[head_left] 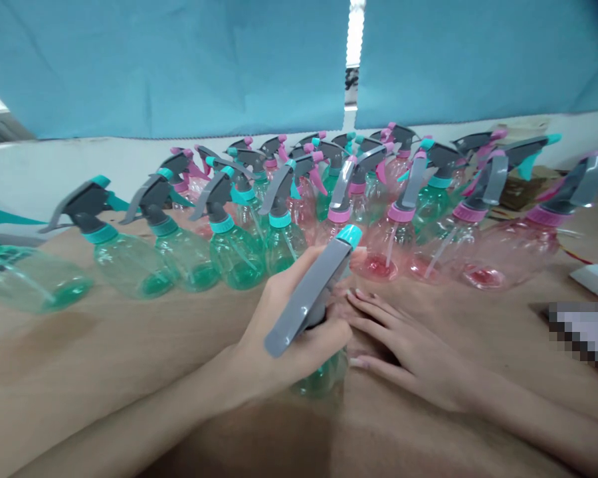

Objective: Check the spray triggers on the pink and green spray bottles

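Note:
A green spray bottle [321,380] with a grey sprayer head [306,295] and a turquoise nozzle stands upright at the front of the table. My left hand [279,318] is wrapped round its neck just under the head, hiding much of the bottle. To the right of it, my right hand [403,345] has its fingers stretched out and spread, palm down. Its fingertips come close to the bottle and my left hand; whether they touch cannot be made out. Behind my left hand is a clear green bottle [284,242] in the front row.
Several green bottles [236,255] line the table on the left, and several pink ones [508,252] on the right, with more rows behind. A pixelated flat object [585,332] lies at the right edge. A blue sheet [179,66] hangs at the back.

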`<state>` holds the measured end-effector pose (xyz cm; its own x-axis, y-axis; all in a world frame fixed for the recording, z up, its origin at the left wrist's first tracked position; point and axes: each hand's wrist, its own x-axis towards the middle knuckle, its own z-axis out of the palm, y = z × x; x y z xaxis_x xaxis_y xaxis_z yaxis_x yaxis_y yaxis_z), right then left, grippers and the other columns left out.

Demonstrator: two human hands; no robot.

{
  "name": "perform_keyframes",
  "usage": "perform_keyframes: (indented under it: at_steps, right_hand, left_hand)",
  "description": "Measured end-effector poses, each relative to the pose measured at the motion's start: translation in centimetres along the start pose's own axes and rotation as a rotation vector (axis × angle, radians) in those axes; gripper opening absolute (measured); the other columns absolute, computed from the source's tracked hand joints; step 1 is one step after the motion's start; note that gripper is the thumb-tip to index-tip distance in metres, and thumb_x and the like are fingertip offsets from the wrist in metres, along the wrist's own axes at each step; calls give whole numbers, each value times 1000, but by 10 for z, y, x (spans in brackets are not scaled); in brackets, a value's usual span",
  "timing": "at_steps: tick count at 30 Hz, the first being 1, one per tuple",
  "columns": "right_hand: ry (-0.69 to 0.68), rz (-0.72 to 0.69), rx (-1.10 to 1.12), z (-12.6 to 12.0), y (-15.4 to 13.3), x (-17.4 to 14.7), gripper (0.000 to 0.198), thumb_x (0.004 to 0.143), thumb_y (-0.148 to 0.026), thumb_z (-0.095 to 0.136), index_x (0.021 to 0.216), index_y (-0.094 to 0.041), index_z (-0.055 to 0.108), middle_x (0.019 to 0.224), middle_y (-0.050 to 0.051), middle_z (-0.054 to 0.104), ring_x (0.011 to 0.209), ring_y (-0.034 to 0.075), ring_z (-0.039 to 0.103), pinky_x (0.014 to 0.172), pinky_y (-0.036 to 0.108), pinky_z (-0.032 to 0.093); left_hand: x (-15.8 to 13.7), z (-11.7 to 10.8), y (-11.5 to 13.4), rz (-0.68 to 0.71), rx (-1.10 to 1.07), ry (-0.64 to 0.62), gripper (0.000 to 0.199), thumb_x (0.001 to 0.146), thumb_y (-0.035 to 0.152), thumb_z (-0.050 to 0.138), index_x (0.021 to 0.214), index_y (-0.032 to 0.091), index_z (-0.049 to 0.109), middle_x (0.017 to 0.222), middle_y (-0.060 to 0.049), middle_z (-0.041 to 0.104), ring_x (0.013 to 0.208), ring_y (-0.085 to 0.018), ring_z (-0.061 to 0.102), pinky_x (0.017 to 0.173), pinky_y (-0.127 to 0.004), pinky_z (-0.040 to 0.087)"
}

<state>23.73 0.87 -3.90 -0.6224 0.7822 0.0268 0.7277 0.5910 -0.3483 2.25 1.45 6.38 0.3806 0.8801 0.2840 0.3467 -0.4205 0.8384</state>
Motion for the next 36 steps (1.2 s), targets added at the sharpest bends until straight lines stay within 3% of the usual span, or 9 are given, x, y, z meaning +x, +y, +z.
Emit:
perform_keyframes:
  at_steps: [5,10,18,23,26,29,36]
  right_hand:
    - [0,-16,-19,-2,-1,0,65,95,-60,37,150,-26,31,159,1,20,147,25,14,115,53,25]
    - [13,-15,1,-1,-1,1,64,95,-58,40,149,-26,33,158,2,24,146,27,17,115,54,26]
    - [3,-8,11,-2,-2,2,63,95,-59,38,149,-27,33,159,3,21,146,26,17,115,54,25]
    - [-1,-7,9,-4,-5,3,65,95,-60,35,150,-25,31,158,3,20,146,26,14,116,54,22]
    - [1,1,25,-4,-6,3,66,95,-61,36,149,-24,33,158,5,22,146,27,13,116,54,21]
    - [14,-6,36,-4,-7,3,67,94,-61,37,149,-23,34,157,6,23,146,28,14,116,54,21]
    - [43,-23,47,-2,-4,2,63,94,-57,42,149,-27,33,157,5,27,145,28,19,115,55,24]
  left_hand:
    - [0,3,-11,75,-61,-42,49,73,10,53,119,27,52,71,6,50,57,-10,48,55,-19,46]
    - [-1,5,-15,76,-42,-35,45,74,10,54,116,26,52,73,5,53,64,-12,54,57,-20,48]
    - [2,4,-17,81,-44,-91,59,70,6,52,125,28,48,68,7,48,53,-10,45,47,-19,39]
    - [2,-2,-12,67,-93,-124,54,71,8,54,121,27,50,72,6,50,55,-10,45,50,-19,40]
    - [0,-8,-7,15,-90,-160,52,68,9,53,117,26,52,72,6,48,49,-8,37,45,-19,34]
    - [-4,-12,1,-48,-89,-136,52,64,12,50,114,24,53,70,7,46,45,-7,30,41,-20,28]
    - [-14,-17,12,-88,-58,-70,44,60,17,49,103,23,55,68,7,44,46,-8,33,42,-21,30]
